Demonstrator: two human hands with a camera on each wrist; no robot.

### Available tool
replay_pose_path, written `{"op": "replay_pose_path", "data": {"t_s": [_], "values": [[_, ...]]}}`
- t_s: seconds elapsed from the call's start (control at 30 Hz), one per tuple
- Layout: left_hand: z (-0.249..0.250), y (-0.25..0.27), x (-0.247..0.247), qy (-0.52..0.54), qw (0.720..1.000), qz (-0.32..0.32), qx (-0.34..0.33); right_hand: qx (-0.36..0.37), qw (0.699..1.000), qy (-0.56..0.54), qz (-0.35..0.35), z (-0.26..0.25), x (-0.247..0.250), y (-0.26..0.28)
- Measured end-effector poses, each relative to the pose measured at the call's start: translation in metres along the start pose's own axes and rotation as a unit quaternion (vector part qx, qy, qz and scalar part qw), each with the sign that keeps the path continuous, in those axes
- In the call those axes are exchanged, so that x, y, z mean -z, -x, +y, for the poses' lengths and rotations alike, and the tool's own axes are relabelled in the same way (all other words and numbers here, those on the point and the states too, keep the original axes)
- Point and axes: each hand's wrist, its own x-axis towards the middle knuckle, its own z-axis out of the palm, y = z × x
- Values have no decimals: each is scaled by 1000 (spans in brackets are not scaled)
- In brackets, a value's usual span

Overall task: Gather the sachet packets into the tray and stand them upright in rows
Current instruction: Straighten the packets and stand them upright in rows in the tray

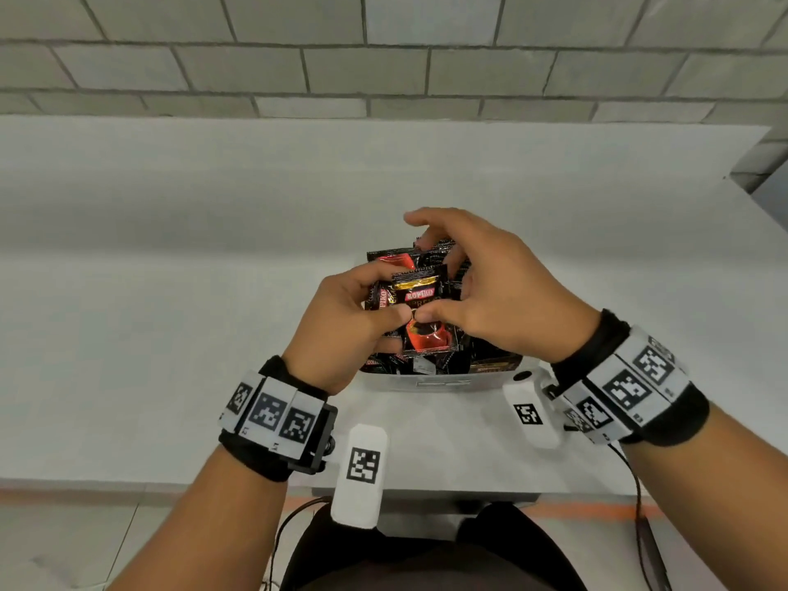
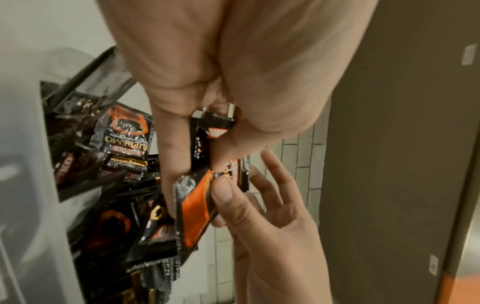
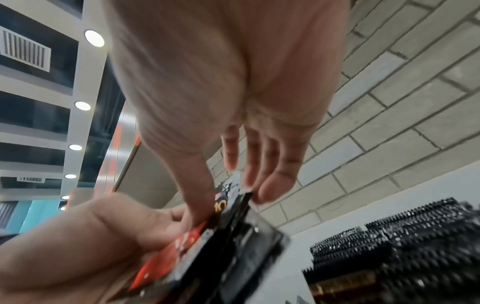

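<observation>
The person's left hand, at about 9 o'clock of the tray, had its fingers curled around a small stack of glossy black foil sachet packets printed with a red coffee cup, thumb pressing the front packet at its middle. The stack was held face-up above the tray's centre, not yet standing in it. The right hand, at 3 o'clock, met it: its thumb tip touched the left thumb on the front packet, while its fingers arched over the stack's far edge with the index finger lifted free. From the left wrist view, the right thumb and a finger behind pinched the front packet's side.

To do this step well, it seemed wise to square the packets' serrated edges together between both hands before lowering them, keeping the pinch low on the stack so the slippery foil would not fan out, then to set them down edge-first against packets that already stood.

The white rectangular plastic tray sat on the pale grey surface, nearest the person at 6 o'clock. It held many more black sachets. The left wrist view showed those on its left lying jumbled and tilted; the right wrist view showed a tidier run of serrated edges, blurred, on its right.
</observation>
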Motion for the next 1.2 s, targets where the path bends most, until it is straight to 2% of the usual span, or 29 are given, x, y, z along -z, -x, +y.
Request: {"op": "replay_pose_path", "data": {"t_s": [0.07, 0.13, 0.27, 0.37, 0.43, 0.53, 0.6, 0.73, 0.87, 0.97, 1.07, 1.2], "values": [[2, 2, -1, -13, 1000, 24, -15, -24, 1000, 10, -15, 1, 4, -4], [5, 2, 1, 16, 999, 45, -21, -62, 998, 6, 3, 3, 11, -8], [6, -3, 21, 52, 992, 113, -17, -130, 989, -67, 17, 16, 27, -11], [7, -4, 35, 74, 987, 144, -2, -129, 991, -13, -31, 28, 32, -15], [7, -3, 40, 83, 985, 154, 7, -100, 991, 55, -67, 33, 25, -16], [7, -1, 38, 82, 985, 149, 10, -17, 986, 131, -98, 37, 9, -15], [6, 0, 35, 83, 987, 139, 10, 6, 980, 169, -108, 40, 6, -16], [6, 2, 34, 90, 987, 132, 7, -12, 958, 240, -158, 43, 0, -18], [6, 2, 33, 93, 988, 122, 5, -46, 956, 229, -176, 40, 3, -26], [6, 3, 33, 90, 989, 119, 5, -42, 965, 193, -169, 35, 13, -31], [4, 4, 34, 94, 989, 118, 7, -41, 966, 207, -150, 33, 14, -31], [3, 6, 34, 94, 989, 110, 9, -64, 961, 220, -158, 38, 8, -27]]}}
